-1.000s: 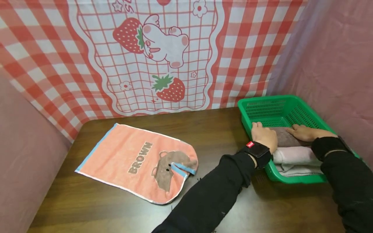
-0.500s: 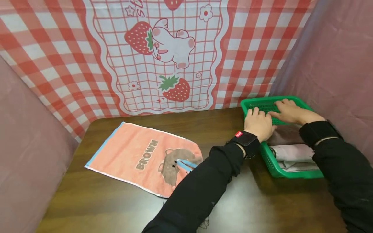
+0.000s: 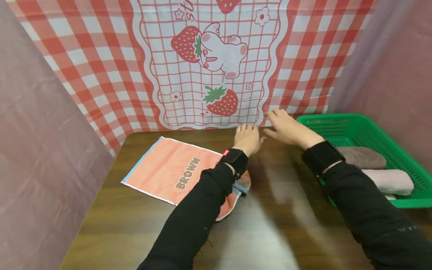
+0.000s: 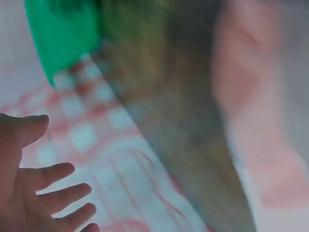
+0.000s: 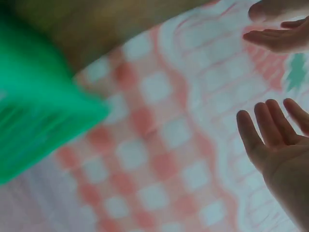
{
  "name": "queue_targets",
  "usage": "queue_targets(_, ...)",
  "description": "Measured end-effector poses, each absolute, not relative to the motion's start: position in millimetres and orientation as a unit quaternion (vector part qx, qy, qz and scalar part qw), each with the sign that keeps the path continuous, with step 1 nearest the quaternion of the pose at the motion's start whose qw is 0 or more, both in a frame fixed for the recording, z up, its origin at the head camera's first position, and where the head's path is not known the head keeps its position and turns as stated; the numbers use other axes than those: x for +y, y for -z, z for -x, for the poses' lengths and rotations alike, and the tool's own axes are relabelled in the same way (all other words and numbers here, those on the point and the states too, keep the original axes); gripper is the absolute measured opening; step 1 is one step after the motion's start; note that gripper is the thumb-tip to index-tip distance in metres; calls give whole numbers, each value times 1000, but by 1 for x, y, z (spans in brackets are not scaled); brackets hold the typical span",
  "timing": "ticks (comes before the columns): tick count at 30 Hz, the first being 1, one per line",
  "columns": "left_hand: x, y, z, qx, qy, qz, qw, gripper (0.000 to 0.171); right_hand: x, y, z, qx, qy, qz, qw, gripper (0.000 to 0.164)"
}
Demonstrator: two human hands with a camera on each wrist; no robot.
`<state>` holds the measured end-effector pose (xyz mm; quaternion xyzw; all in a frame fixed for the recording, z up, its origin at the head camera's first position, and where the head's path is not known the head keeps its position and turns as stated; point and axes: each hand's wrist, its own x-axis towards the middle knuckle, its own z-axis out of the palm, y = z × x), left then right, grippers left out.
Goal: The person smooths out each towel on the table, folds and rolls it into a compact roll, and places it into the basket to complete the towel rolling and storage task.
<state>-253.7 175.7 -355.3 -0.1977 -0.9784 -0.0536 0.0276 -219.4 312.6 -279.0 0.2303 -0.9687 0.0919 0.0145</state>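
My left hand [image 3: 248, 139] hovers over the far right end of a coral towel [image 3: 168, 168], its fingers spread and holding nothing. The towel lies flat on the table, with blue and white edging, the word BROWN and a brown bear patch; my left forearm covers part of the bear, and the right end is bent over. My right hand [image 3: 287, 127] is raised above the table between the towel and a green basket [image 3: 381, 138], fingers extended, palm bare in the right wrist view. Inside the basket lie a rolled brown towel [image 3: 362, 157] and a rolled pale pink towel [image 3: 389, 181].
The brown wooden table [image 3: 270, 232] carries the towel and basket. Behind it hangs a red and white checked cloth [image 3: 300, 56] with strawberry prints. Pink curtains [image 3: 50, 131] flank both sides, the right one close to the basket.
Both hands have left the basket and moved left toward the coral towel, fingers empty. The rolled brown towel stays in the basket. The head view has turned left, then slightly shifted the scene rightward.
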Motion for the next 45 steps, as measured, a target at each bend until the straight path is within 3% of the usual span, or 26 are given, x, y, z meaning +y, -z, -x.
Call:
queue_targets(3, 137, 370, 261, -983, 57, 172, -8, 57, 283, 302, 214, -959, -98, -265, -4, 48)
queue_targets(11, 30, 400, 256, -985, 82, 120, -98, 63, 222, 372, 190, -947, -86, -275, -143, 59)
queue_targets(13, 10, 407, 252, -982, 91, 113, -123, 68, 217, 387, 186, -952, -71, -266, -135, 50)
queue_targets(17, -18, 421, 246, -972, 119, 106, -171, 81, 220, 408, 180, -955, -68, -283, -62, 18)
queue_targets(22, -32, 428, 249, -967, 116, 127, -189, 89, 230, 416, 168, -936, -123, -328, -29, 15)
queue_targets(25, -36, 431, 256, -964, 113, 133, -199, 92, 233, 411, 152, -922, -140, -356, -55, 31)
queue_targets(29, -40, 436, 263, -961, 118, 143, -203, 93, 230, 403, 124, -903, -152, -383, -122, 78)
queue_targets(32, -42, 438, 264, -964, 119, 152, -184, 91, 225, 401, 106, -897, -147, -384, -158, 104)
queue_targets(34, -40, 435, 258, -968, 105, 163, -156, 87, 224, 404, 97, -899, -137, -386, -156, 110)
queue_targets(37, -32, 421, 233, -973, 82, 190, -106, 78, 224, 411, 87, -908, -112, -388, -115, 102)
queue_targets(40, -21, 406, 188, -965, 89, 240, -54, 66, 225, 419, 81, -918, -87, -384, -54, 75)
queue_targets(43, -11, 400, 133, -945, 115, 306, -23, 66, 220, 422, 80, -925, -80, -371, 5, 50)
queue_targets(45, -4, 403, 98, -931, 122, 342, -20, 76, 215, 423, 81, -929, -81, -360, 41, 42)
